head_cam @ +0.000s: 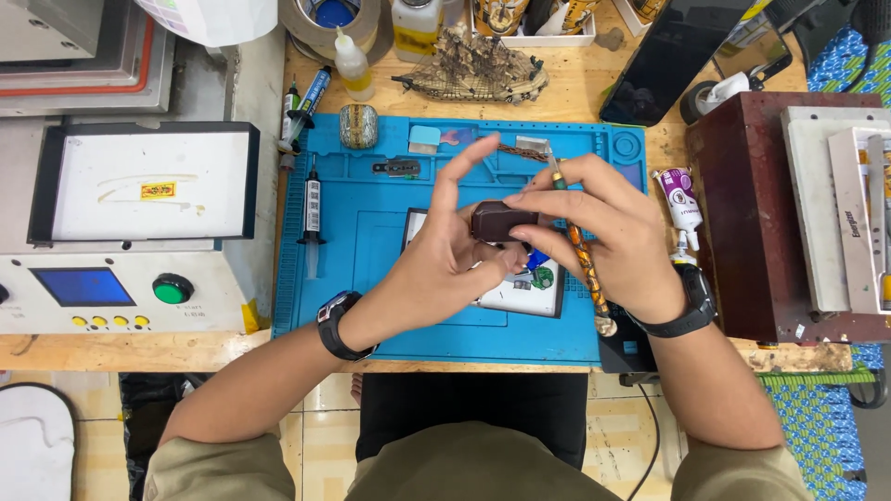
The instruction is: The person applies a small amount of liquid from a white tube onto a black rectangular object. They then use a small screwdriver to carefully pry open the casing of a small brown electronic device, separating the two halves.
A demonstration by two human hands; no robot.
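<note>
My left hand (pixel 444 252) and my right hand (pixel 594 227) meet over a blue work mat (pixel 371 306). Both grip a small dark brown block (pixel 502 221) between their fingertips; my left index finger is raised. My right hand also holds a long tool with an orange patterned handle (pixel 585 264), which slants down towards my wrist. Under the hands lies a flat white panel with a dark frame (pixel 520 295), with small blue and green parts on it. Each wrist carries a black watch.
A syringe (pixel 313 218) lies at the mat's left edge, near several more tubes. A white machine with a green button (pixel 173 289) stands at the left. A dark red box (pixel 770 213) stands at the right, a purple-labelled tube (pixel 680 199) beside it. Bottles, tape and a ship model sit at the back.
</note>
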